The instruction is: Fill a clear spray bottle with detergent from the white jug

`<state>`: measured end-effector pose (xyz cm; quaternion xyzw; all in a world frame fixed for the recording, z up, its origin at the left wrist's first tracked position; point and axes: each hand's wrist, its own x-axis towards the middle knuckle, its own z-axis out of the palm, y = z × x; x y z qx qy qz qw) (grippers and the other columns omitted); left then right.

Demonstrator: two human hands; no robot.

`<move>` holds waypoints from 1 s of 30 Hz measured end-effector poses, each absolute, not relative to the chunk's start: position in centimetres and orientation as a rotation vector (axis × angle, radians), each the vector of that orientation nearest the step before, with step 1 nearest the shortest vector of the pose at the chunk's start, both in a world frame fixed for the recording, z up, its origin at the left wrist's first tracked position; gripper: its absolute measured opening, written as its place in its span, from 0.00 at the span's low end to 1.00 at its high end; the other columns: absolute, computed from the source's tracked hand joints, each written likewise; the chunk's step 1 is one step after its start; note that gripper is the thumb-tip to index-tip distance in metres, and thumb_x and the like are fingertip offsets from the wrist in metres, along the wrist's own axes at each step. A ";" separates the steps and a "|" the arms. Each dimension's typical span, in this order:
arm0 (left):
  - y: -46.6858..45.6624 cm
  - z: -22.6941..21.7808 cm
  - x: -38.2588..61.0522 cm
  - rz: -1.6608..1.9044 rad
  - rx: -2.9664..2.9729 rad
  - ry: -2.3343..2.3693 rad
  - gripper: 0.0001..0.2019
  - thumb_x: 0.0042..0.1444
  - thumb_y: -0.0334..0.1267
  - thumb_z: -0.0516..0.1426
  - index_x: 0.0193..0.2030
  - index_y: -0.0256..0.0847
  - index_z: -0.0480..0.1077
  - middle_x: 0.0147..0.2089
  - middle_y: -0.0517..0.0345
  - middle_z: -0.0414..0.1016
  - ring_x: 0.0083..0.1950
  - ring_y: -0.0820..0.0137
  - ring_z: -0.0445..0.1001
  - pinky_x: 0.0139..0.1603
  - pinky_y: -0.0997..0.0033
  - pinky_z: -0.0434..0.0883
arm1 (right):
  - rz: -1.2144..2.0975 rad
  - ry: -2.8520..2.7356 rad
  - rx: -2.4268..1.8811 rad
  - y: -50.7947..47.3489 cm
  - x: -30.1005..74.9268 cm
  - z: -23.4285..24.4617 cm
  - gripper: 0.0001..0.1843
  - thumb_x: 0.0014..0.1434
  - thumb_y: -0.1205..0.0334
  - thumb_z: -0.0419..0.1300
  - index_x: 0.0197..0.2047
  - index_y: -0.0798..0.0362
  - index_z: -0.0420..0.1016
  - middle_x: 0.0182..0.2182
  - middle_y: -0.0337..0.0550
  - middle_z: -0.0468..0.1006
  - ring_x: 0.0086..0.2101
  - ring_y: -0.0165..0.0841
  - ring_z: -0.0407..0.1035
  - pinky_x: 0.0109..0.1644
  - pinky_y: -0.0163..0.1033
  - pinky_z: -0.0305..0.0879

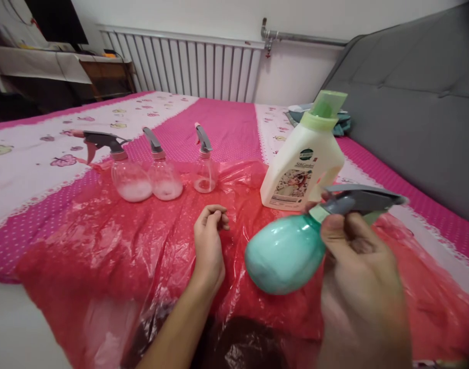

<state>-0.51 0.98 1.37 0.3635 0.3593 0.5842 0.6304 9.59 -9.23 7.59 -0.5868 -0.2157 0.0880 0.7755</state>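
Observation:
My right hand [367, 271] grips a teal spray bottle [284, 253] by its neck, just under the grey trigger head. The bottle is tilted onto its side in the air, its base toward the left, with pale foam or liquid inside. My left hand [210, 238] hovers left of it over the red plastic sheet [149, 251], fingers curled in and nothing seen in them. Beyond stand three clear pink spray bottles: one at the left [130, 182], one beside it [165, 179] and a smaller one [205, 174]. The two left ones hold whitish foam.
A white detergent jug [296, 159] with a green cap stands behind the teal bottle. The red sheet lies wrinkled over a pink patterned bedspread [226, 123]. A grey padded headboard [403, 87] rises on the right; a radiator [188, 64] lines the wall.

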 end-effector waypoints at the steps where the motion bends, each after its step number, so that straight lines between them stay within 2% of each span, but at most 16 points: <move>1: 1.0 1.4 -0.5 1.336 0.835 0.820 0.06 0.48 0.38 0.60 0.33 0.38 0.72 0.27 0.62 0.69 0.29 0.73 0.65 0.32 0.76 0.64 | 0.151 -0.461 -1.271 -9.2 9.6 7.6 0.16 0.51 0.51 0.73 0.42 0.48 0.84 0.40 0.43 0.85 0.48 0.41 0.78 0.59 0.51 0.71; 3: 1.0 1.4 -0.5 1.337 0.841 0.817 0.06 0.48 0.37 0.60 0.33 0.38 0.72 0.27 0.62 0.69 0.29 0.73 0.64 0.32 0.76 0.63 | 0.084 -0.491 -1.288 -9.1 9.5 7.6 0.13 0.51 0.56 0.73 0.40 0.49 0.84 0.39 0.43 0.85 0.47 0.40 0.78 0.59 0.50 0.70; 5: 1.0 1.4 -0.5 1.340 0.842 0.822 0.06 0.49 0.37 0.60 0.33 0.38 0.72 0.27 0.62 0.69 0.29 0.73 0.64 0.32 0.76 0.63 | 0.180 -0.513 -1.246 -9.1 9.4 7.6 0.11 0.50 0.60 0.73 0.38 0.50 0.83 0.39 0.43 0.85 0.46 0.39 0.78 0.59 0.48 0.70; 7: 0.9 1.5 -0.5 1.336 0.843 0.827 0.05 0.50 0.37 0.59 0.33 0.38 0.72 0.28 0.61 0.69 0.29 0.73 0.65 0.32 0.75 0.63 | 0.283 -0.485 -1.180 -9.1 9.4 7.6 0.12 0.50 0.60 0.73 0.39 0.51 0.83 0.39 0.43 0.84 0.46 0.39 0.77 0.59 0.48 0.69; 11: 0.9 1.6 -0.5 1.334 0.847 0.824 0.05 0.49 0.36 0.59 0.32 0.38 0.72 0.28 0.61 0.68 0.29 0.73 0.64 0.32 0.75 0.63 | 0.150 -0.496 -1.214 -8.9 9.2 7.7 0.11 0.51 0.62 0.73 0.39 0.51 0.83 0.37 0.43 0.84 0.46 0.38 0.77 0.59 0.48 0.68; 15: 1.0 1.5 -0.5 1.339 0.838 0.826 0.05 0.49 0.37 0.59 0.32 0.38 0.72 0.27 0.61 0.69 0.29 0.73 0.65 0.32 0.76 0.64 | 0.351 -0.504 -1.116 -9.1 9.3 7.8 0.11 0.51 0.60 0.73 0.39 0.50 0.82 0.39 0.42 0.84 0.45 0.37 0.77 0.59 0.47 0.67; 19: 1.0 1.4 -0.5 1.341 0.843 0.813 0.04 0.50 0.36 0.58 0.32 0.38 0.72 0.27 0.61 0.68 0.29 0.73 0.64 0.32 0.76 0.63 | 0.183 -0.519 -1.158 -9.3 9.3 7.9 0.10 0.52 0.62 0.72 0.39 0.51 0.83 0.39 0.43 0.84 0.43 0.36 0.76 0.57 0.47 0.69; 21: 1.0 1.4 -0.5 1.350 0.843 0.815 0.04 0.50 0.35 0.58 0.32 0.38 0.72 0.27 0.61 0.68 0.29 0.73 0.64 0.32 0.76 0.64 | 0.254 -0.579 -1.188 -9.4 9.4 7.8 0.11 0.51 0.60 0.73 0.39 0.51 0.83 0.38 0.44 0.84 0.44 0.38 0.76 0.55 0.47 0.70; 24: 1.0 1.4 -0.5 1.349 0.838 0.814 0.04 0.50 0.35 0.58 0.32 0.38 0.72 0.27 0.61 0.69 0.29 0.73 0.64 0.32 0.76 0.64 | 0.369 -0.573 -1.133 -9.4 9.4 7.6 0.14 0.53 0.56 0.72 0.42 0.50 0.83 0.41 0.45 0.84 0.47 0.41 0.77 0.57 0.52 0.69; 27: 1.0 1.4 -0.5 1.347 0.842 0.811 0.04 0.49 0.36 0.59 0.32 0.38 0.72 0.27 0.61 0.68 0.29 0.73 0.64 0.32 0.76 0.64 | 0.258 -0.541 -1.158 -9.3 9.5 7.5 0.12 0.52 0.60 0.73 0.41 0.50 0.83 0.39 0.43 0.84 0.48 0.40 0.77 0.58 0.50 0.69; 30: 1.0 1.4 -0.5 1.352 0.843 0.811 0.04 0.50 0.36 0.59 0.32 0.38 0.72 0.28 0.61 0.69 0.29 0.73 0.65 0.32 0.76 0.64 | 0.383 -0.565 -1.139 -9.4 9.7 7.5 0.12 0.50 0.60 0.74 0.39 0.49 0.83 0.38 0.43 0.84 0.45 0.40 0.77 0.56 0.50 0.70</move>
